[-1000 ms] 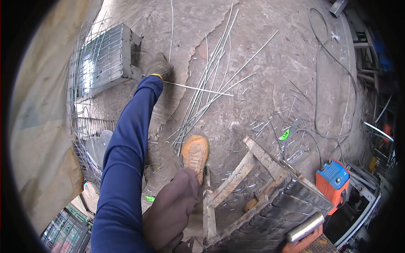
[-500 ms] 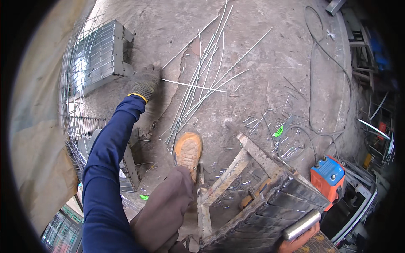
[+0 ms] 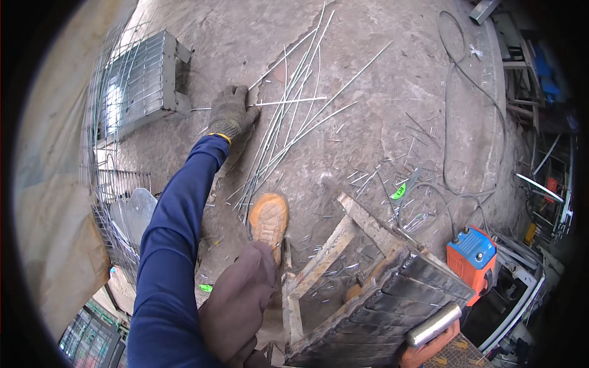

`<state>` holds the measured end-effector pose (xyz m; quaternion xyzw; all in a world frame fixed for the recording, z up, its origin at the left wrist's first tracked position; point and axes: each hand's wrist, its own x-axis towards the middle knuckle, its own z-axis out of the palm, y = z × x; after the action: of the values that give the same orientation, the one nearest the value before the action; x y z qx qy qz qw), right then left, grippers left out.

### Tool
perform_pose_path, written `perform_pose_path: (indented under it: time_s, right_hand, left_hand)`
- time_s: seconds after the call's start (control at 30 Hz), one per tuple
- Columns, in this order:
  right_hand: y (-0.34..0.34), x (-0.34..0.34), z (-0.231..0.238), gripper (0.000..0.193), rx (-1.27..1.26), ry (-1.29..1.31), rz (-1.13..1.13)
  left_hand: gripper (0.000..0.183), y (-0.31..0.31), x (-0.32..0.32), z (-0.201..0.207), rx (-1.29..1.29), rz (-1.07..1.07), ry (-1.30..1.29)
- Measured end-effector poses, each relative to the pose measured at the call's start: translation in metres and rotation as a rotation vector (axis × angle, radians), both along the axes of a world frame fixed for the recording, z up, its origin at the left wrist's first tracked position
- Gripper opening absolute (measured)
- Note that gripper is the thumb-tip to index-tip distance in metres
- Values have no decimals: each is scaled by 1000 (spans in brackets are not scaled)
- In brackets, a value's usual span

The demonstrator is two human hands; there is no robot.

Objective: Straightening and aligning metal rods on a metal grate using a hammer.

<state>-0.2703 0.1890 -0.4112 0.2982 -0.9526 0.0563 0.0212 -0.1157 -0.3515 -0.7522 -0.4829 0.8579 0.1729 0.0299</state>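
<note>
My left hand (image 3: pixel 233 115), in a dark knitted glove with a yellow cuff, is low over the concrete floor. Its fingers are closed around a thin metal rod (image 3: pixel 291 101), which sticks out on both sides of the glove. Just right of it lies a loose bundle of long thin rods (image 3: pixel 276 129). At the lower right, my right hand (image 3: pixel 423 354) is against a shiny metal cylinder (image 3: pixel 434 325), with its fingers apparently wrapped under it and partly hidden. The cylinder is beside a dark slatted metal stool or bench (image 3: pixel 374 319).
A wire-mesh-covered metal box (image 3: pixel 138 83) stands at the left. An orange and blue machine (image 3: pixel 472 254) sits on the right, with a cable (image 3: pixel 446 122) looping over the floor. Short rod offcuts (image 3: pixel 368 179) are scattered about. Scrap frames (image 3: pixel 521 67) line the right edge.
My left hand has moved right, toward the rod bundle. The rod at it has swung, its right end now further from me. My right hand and the cylinder keep their place by the bench.
</note>
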Motion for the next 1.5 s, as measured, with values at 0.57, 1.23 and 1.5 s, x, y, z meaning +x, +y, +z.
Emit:
perform_pose_path:
  time_s: [0.57, 1.23, 1.5]
  right_hand:
    - [17, 2, 0, 62, 74, -10, 56]
    - [12, 2, 2, 61, 56, -53, 49]
    - [2, 3, 4, 61, 59, -67, 63]
  left_hand:
    - [40, 8, -74, 3, -151, -227, 25]
    - [82, 61, -101, -2, 79, 100, 32]
    - [48, 43, -101, 7, 485, 190, -12]
